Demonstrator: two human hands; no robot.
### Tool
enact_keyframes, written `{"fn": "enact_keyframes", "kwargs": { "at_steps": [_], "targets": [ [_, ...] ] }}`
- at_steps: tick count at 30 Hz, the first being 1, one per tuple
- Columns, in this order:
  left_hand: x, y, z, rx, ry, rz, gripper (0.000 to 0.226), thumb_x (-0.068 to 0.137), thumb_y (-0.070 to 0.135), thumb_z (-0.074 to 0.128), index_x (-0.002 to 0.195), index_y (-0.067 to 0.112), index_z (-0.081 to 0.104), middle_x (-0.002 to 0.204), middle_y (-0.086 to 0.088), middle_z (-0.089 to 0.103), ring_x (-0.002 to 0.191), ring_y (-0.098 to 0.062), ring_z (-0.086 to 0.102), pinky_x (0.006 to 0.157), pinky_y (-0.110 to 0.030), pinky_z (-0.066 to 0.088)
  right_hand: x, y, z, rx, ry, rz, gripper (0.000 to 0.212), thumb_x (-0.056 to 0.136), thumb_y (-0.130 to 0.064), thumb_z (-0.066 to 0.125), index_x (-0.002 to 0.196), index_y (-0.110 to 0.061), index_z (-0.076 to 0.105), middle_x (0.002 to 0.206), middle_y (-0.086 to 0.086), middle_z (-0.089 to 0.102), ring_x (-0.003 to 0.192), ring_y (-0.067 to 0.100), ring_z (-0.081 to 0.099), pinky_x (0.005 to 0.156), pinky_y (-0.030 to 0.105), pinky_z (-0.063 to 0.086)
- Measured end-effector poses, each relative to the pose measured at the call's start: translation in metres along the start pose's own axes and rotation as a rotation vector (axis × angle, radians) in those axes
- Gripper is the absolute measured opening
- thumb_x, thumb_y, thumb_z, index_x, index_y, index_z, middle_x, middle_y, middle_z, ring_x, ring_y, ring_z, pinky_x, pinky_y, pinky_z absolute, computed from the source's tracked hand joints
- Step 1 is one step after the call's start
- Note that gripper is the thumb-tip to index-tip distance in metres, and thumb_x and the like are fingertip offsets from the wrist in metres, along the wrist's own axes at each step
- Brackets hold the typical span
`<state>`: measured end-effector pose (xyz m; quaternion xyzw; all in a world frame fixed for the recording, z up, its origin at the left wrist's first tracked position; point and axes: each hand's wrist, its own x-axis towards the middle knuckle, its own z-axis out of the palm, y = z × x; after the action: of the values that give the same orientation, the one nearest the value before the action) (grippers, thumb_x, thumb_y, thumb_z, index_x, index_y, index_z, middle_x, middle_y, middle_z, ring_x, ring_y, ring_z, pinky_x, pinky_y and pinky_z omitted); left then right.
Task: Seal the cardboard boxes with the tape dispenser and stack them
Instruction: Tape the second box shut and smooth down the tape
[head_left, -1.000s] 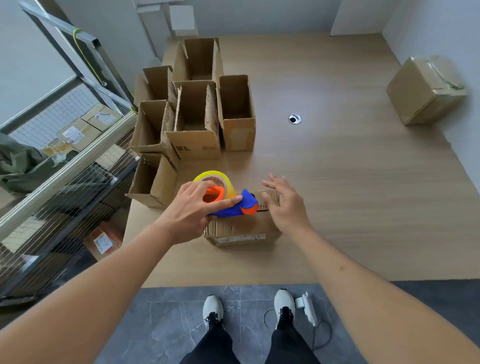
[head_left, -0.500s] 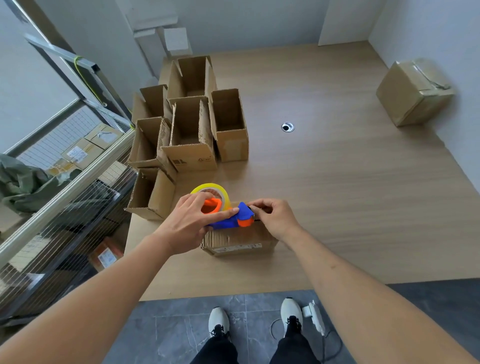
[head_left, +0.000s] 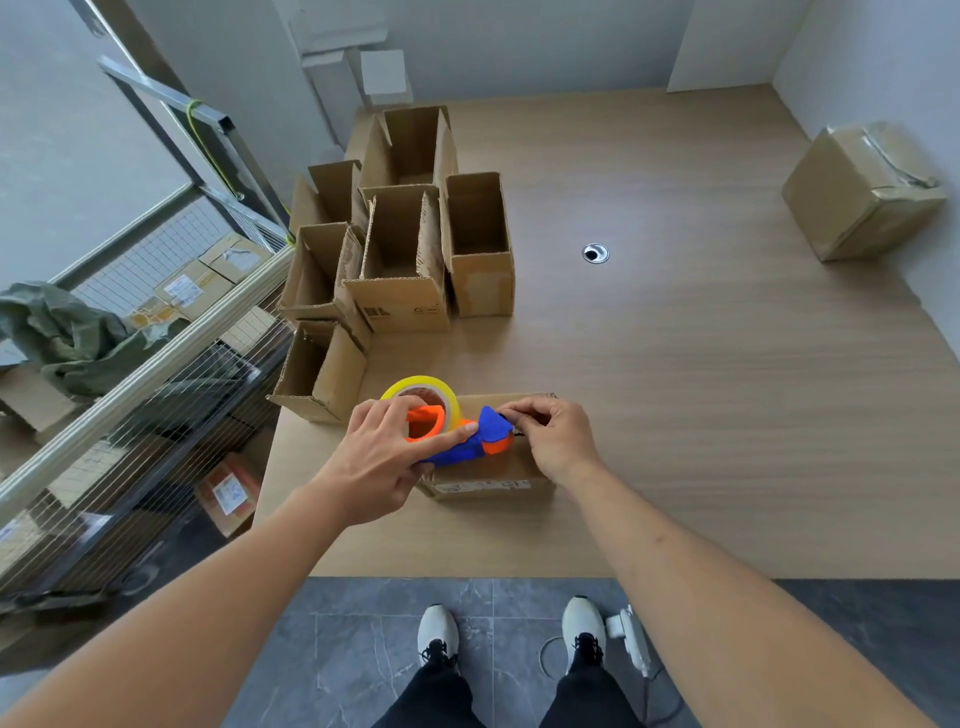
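Observation:
A small closed cardboard box (head_left: 493, 475) lies near the front edge of the wooden table (head_left: 701, 395). On top of it rests a blue and orange tape dispenser (head_left: 467, 441) with a yellow tape roll (head_left: 423, 389). My left hand (head_left: 384, 462) grips the dispenser's handle. My right hand (head_left: 550, 441) pinches at the dispenser's front tip, fingers closed, seemingly on the tape end, which is too small to make out.
Several open empty cardboard boxes (head_left: 400, 260) stand in a cluster at the table's back left. A taped box (head_left: 862, 192) sits at the far right by the wall. A cable hole (head_left: 595, 253) is mid-table. A wire shelf rack (head_left: 130, 384) stands to the left.
My right hand went from spread open above the box to pinching at the dispenser's front tip. My left hand kept its grip on the dispenser. The camera tilted slightly.

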<state>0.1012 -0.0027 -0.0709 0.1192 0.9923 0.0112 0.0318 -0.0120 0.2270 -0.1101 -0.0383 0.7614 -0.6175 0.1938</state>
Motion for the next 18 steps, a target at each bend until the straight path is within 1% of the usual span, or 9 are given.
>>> {"fn": "enact_keyframes", "kwargs": {
  "at_steps": [3, 6, 9, 13, 16, 18],
  "targets": [
    [-0.002, -0.001, -0.002, 0.023, 0.015, 0.004, 0.077, 0.097, 0.037, 0.058, 0.156, 0.057, 0.013, 0.137, -0.011, 0.044, 0.123, -0.032, 0.042, 0.103, -0.051, 0.032, -0.006, 0.001, -0.001, 0.020, 0.042, -0.015, 0.011, 0.088, -0.007, 0.076, 0.087, -0.016, 0.082, 0.083, -0.008, 0.077, 0.079, 0.003, 0.070, 0.074, 0.013, 0.050],
    [-0.002, -0.002, -0.003, 0.037, 0.006, 0.028, 0.081, 0.097, 0.033, 0.060, 0.158, 0.054, 0.012, 0.135, -0.014, 0.044, 0.123, -0.034, 0.044, 0.102, -0.052, 0.034, -0.016, 0.002, 0.002, 0.040, 0.089, -0.017, 0.010, 0.089, -0.008, 0.076, 0.087, -0.015, 0.082, 0.083, -0.007, 0.078, 0.082, 0.008, 0.071, 0.078, 0.017, 0.054],
    [-0.003, -0.003, -0.005, 0.064, -0.017, 0.062, 0.084, 0.096, 0.031, 0.062, 0.158, 0.053, 0.010, 0.136, -0.015, 0.044, 0.123, -0.035, 0.043, 0.101, -0.053, 0.036, -0.025, 0.003, 0.005, 0.009, 0.145, -0.043, 0.010, 0.088, -0.008, 0.076, 0.086, -0.015, 0.082, 0.083, -0.007, 0.078, 0.083, 0.005, 0.071, 0.080, 0.016, 0.054],
    [-0.004, -0.002, -0.009, 0.084, -0.028, 0.076, 0.088, 0.096, 0.029, 0.064, 0.157, 0.055, 0.006, 0.138, -0.015, 0.043, 0.124, -0.035, 0.041, 0.101, -0.054, 0.037, -0.030, 0.007, 0.006, -0.054, 0.204, -0.112, 0.012, 0.087, -0.004, 0.077, 0.086, -0.015, 0.082, 0.084, -0.009, 0.077, 0.083, 0.003, 0.071, 0.079, 0.016, 0.053],
    [-0.002, -0.001, -0.010, 0.080, -0.054, 0.064, 0.087, 0.097, 0.031, 0.060, 0.155, 0.059, 0.001, 0.141, -0.015, 0.039, 0.128, -0.036, 0.040, 0.104, -0.055, 0.034, -0.031, 0.011, 0.007, -0.052, 0.226, -0.112, 0.013, 0.086, -0.005, 0.078, 0.085, -0.018, 0.082, 0.083, -0.009, 0.077, 0.081, 0.005, 0.071, 0.079, 0.023, 0.056],
    [0.001, 0.002, -0.010, 0.083, -0.047, 0.062, 0.085, 0.097, 0.034, 0.058, 0.155, 0.060, 0.001, 0.140, -0.014, 0.039, 0.129, -0.036, 0.037, 0.106, -0.055, 0.033, -0.031, 0.010, 0.007, 0.008, 0.208, -0.051, 0.013, 0.087, -0.006, 0.077, 0.086, -0.018, 0.082, 0.083, -0.009, 0.077, 0.079, 0.006, 0.070, 0.078, 0.026, 0.058]
  ]
}}
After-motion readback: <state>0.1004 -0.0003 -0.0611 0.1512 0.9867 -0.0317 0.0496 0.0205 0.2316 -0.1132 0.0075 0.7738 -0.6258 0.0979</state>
